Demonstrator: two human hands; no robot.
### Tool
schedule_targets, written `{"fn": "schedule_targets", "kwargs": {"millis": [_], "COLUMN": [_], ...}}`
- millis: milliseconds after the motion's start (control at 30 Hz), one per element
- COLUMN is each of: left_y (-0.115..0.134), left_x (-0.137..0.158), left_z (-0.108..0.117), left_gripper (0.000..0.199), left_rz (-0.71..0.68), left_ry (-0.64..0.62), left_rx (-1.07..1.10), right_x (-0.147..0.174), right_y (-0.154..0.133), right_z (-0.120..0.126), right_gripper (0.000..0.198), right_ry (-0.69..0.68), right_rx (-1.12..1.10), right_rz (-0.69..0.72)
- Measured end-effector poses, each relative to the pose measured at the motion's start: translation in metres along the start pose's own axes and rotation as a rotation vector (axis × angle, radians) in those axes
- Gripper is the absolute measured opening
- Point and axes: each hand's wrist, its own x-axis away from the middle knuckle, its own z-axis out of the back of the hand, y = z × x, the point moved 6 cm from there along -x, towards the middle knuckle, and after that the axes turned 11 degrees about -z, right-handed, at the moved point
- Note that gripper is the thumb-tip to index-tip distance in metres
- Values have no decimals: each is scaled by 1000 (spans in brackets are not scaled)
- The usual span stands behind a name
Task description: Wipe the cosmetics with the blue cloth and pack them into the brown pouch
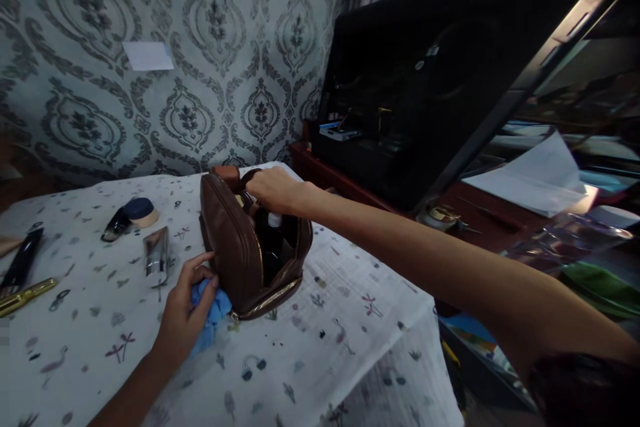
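A brown toiletry bag [227, 233] stands on the cloth-covered table with its gold zip undone and its top gaping. Inside it I can see a dark bottle with a white cap [275, 219]; the other contents are in shadow. My right hand [274, 190] is curled over the far end of the opening, its fingertips hidden in the bag, so what they grip does not show. Against the bag's near left side, my left hand [187, 303] is closed on a crumpled blue cloth [214, 310], its fingertips touching the brown side.
On the left lie a silver tube [157, 257], a blue-lidded jar [141, 212], a small black item [116, 225], a gold tube [27, 296] and a black tube [24, 260]. A large black television [390, 93] leans at right beside papers [530, 173] and clear plastic [565, 240].
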Motion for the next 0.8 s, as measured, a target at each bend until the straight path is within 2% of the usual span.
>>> {"fn": "schedule_targets", "kwargs": {"millis": [133,267,433,533,633,733,800], "left_y": [3,5,10,12,13,14,14], "left_x": [-2,-3,-5,-6,-6,-4,-2], "left_z": [0,1,3,6,10,16,21], "left_gripper": [38,37,36,35,34,33,33], "left_rz": [-43,-45,-46,-41,-31,-24,-14], "left_ry": [4,-4,-13,-9,-3,0,-9], "left_rx": [11,26,32,37,27,-2,-24], "right_x": [4,10,43,74,95,103,103], "right_y": [1,5,1,-11,-22,-26,-23], "right_z": [-2,1,17,19,19,22,24], "right_gripper": [26,21,22,28,36,38,36], "right_ry": [-21,-8,89,76,62,104,136], "right_rx": [-17,-86,-214,-405,-721,-1003,-1101], "right_rz": [1,-9,-83,-120,-110,-40,-20]}}
